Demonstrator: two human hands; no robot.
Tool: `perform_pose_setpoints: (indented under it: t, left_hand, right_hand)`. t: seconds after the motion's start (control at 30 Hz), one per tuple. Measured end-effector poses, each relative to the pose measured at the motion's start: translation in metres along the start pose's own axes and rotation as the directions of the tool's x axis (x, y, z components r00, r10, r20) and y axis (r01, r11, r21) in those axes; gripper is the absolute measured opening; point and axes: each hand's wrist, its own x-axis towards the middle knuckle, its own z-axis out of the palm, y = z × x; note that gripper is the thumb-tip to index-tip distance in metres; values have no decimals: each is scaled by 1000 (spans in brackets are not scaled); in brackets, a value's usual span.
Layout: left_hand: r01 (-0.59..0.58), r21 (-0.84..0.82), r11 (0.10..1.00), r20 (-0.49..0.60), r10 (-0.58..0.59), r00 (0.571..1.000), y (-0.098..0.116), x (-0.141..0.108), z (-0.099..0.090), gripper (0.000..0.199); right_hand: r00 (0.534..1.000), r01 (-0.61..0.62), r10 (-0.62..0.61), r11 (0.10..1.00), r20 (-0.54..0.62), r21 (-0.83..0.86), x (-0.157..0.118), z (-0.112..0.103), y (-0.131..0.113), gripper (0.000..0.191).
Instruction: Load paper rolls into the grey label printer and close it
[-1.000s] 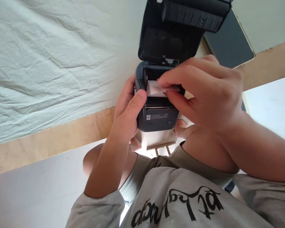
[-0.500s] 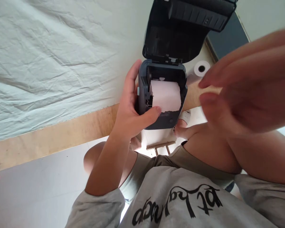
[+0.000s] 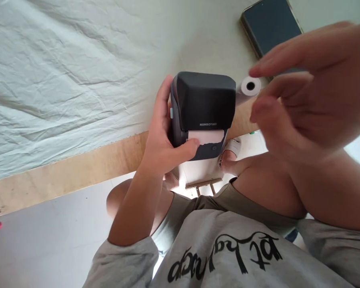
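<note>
One printer (image 3: 205, 100), lid down, is clamped in the left hand (image 3: 165, 148), whose thumb rests on the paper strip (image 3: 210, 137), before the desk (image 3: 120, 158). The right hand (image 3: 321, 88) is open, thumb and fingers apart, probably touching nothing, though blurred. It partly covers the phone (image 3: 271, 26); the printer hides some of the paper roll (image 3: 244, 91).

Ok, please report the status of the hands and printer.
Left hand holding printer, lid down. Paper strip sticking out, thumb over it. Right hand open, near white roll.
</note>
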Motion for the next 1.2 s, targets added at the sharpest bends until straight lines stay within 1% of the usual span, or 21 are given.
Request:
perform_pose_setpoints:
  t: [0.03, 0.1, 0.17, 0.23, 0.27, 0.3, 0.37, 0.47, 0.57, 0.6, 0.7, 0.77, 0.87, 0.97, 1.03, 1.1, 1.2]
  left_hand:
    - [-1, -30, 1000, 4, 1, 1000, 1, 0, 1, 82]
    - [20, -64, 998, -2, -20, 1000, 3, 0, 2, 73]
    - [60, -70, 996, -13, -61, 998, 7, -1, 4, 50]
    - [85, -85, 993, -13, -86, 996, 10, -2, 5, 29]
    - [93, -97, 991, -9, -94, 996, 11, -2, 5, 24]
    - [98, -109, 989, -2, -99, 995, 10, -1, 4, 22]
    - [82, -124, 989, 15, -81, 997, 9, 0, 3, 25]
    - [46, -114, 992, 15, -45, 999, 8, 1, 0, 32]
    - [42, -121, 992, 16, -41, 999, 11, 2, 3, 34]
    - [36, -141, 989, 31, -32, 999, 13, 3, 5, 33]
    - [13, -224, 974, 20, -8, 1000, 13, 4, 8, 30]
    - [30, -249, 968, 5, -29, 1000, 10, 5, 7, 31]
    - [87, -256, 963, -28, -98, 995, 5, 4, 6, 38]
    - [122, -249, 961, -75, -145, 987, 5, 2, 6, 45]
    - [125, -233, 965, -82, -147, 986, 5, 2, 6, 47]
    - [100, -223, 970, -82, -121, 989, 1, 4, 2, 45]
    - [54, -222, 973, -98, -77, 992, -6, 7, -6, 31]
  right_hand:
    - [1000, 4, -4, 1000, 11, 8, 2, 0, 0, 23]
    - [997, 26, -25, 1000, 78, -8, 2, 3, 2, 31]
    - [986, 57, -50, 998, 156, -41, 1, 6, 4, 39]
    - [978, 68, -58, 997, 201, -44, 0, 9, 6, 41]
    - [975, 54, -46, 998, 219, -29, 0, 10, 6, 40]
    - [971, 35, -32, 999, 235, -12, 0, 11, 6, 39]
    - [964, 12, -11, 1000, 265, -2, 1, 13, 5, 36]
    - [962, 25, -20, 1000, 273, -15, 2, 14, 2, 34]
    - [961, 78, -70, 997, 267, -20, 1, 15, 1, 33]
    - [962, 103, -93, 994, 256, -24, 1, 15, 2, 32]
    - [962, 145, -133, 989, 238, -36, 0, 16, 4, 33]
    - [955, 131, -117, 991, 272, -35, -1, 16, 5, 35]
    - [945, 112, -94, 993, 315, -41, -1, 16, 5, 37]
    - [944, 120, -104, 992, 314, -32, 0, 15, 4, 38]
    - [942, 135, -117, 990, 315, -38, 0, 15, 4, 40]
    - [942, 162, -137, 985, 308, -56, 0, 17, 6, 42]
    - [941, 173, -151, 984, 302, -49, 0, 18, 8, 43]
